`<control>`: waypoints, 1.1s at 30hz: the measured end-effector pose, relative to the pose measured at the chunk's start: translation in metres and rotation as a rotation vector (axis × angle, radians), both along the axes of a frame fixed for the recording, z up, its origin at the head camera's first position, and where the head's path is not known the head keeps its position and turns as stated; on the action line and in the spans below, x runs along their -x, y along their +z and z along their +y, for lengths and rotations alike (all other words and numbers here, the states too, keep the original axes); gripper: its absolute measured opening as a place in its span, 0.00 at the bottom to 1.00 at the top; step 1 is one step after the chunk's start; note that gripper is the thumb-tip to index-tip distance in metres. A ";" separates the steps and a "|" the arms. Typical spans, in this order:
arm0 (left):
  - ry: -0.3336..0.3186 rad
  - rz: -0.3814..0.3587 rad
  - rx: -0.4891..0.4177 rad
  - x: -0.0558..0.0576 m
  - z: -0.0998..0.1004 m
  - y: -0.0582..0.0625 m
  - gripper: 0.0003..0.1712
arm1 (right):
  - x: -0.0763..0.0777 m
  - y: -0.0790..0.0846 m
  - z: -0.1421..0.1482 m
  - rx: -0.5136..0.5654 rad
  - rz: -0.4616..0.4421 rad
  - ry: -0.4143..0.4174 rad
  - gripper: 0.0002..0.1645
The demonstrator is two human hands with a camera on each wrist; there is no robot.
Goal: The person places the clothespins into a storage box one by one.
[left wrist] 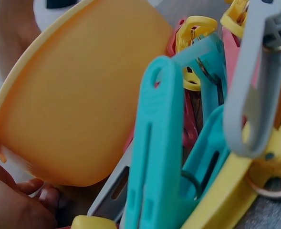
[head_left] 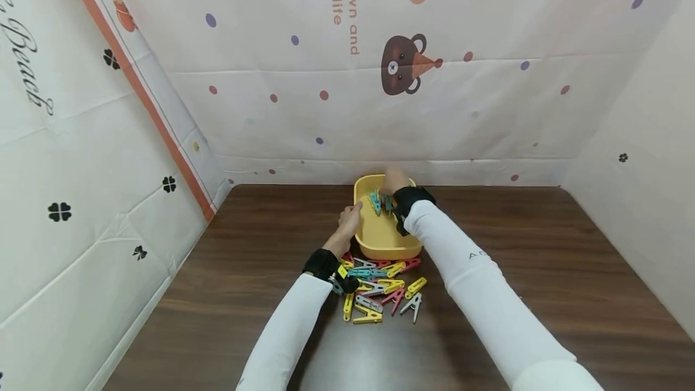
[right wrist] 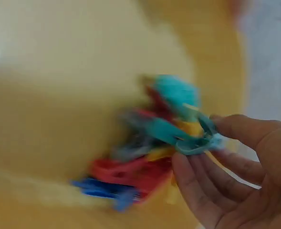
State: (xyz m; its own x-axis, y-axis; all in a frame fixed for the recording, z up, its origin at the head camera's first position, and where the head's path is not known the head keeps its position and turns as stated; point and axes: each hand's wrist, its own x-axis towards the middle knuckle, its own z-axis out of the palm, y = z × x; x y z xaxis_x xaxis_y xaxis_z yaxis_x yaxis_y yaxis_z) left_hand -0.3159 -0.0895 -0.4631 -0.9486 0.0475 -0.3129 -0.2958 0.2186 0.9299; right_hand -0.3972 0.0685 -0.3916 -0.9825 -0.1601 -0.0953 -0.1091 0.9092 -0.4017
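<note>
A yellow plastic basin (head_left: 380,240) stands at the table's far edge. At its left rim, my left hand (head_left: 349,221) grips the side, its fingers at the basin's outer wall in the left wrist view. Inside the basin, my right hand (right wrist: 240,167) pinches a teal clothespin (right wrist: 197,143) between thumb and fingers. Below that lies a blurred heap of clothespins (right wrist: 130,167) in red, blue, grey, yellow and teal. Just in front of the basin, a loose pile of clothespins (head_left: 374,287) in yellow, red, grey and teal spreads over the table, partly under my left wrist.
The brown wooden table (head_left: 260,246) meets a white printed sheet (head_left: 304,113) right behind the basin. More white sheeting hangs at the left and right sides. A large teal clothespin (left wrist: 154,143) stands close to the left wrist camera.
</note>
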 end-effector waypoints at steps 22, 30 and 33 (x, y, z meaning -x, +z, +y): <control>-0.013 0.011 -0.005 -0.004 0.001 0.000 0.38 | -0.199 -0.004 0.090 -0.044 0.456 0.738 0.12; -0.019 0.017 -0.009 -0.005 0.002 0.002 0.38 | -0.235 -0.046 0.109 -0.169 0.592 0.802 0.14; -0.014 0.013 -0.007 -0.006 0.002 0.002 0.39 | -0.232 -0.048 0.107 -0.177 0.551 0.792 0.17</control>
State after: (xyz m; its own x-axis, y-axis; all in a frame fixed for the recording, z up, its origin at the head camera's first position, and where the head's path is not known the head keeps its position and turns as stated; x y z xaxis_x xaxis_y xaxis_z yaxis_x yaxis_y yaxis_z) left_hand -0.3095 -0.0873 -0.4608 -0.9518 0.0633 -0.3000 -0.2804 0.2158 0.9353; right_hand -0.1648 0.1751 -0.4395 -0.5109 -0.8200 0.2579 -0.8452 0.5340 0.0237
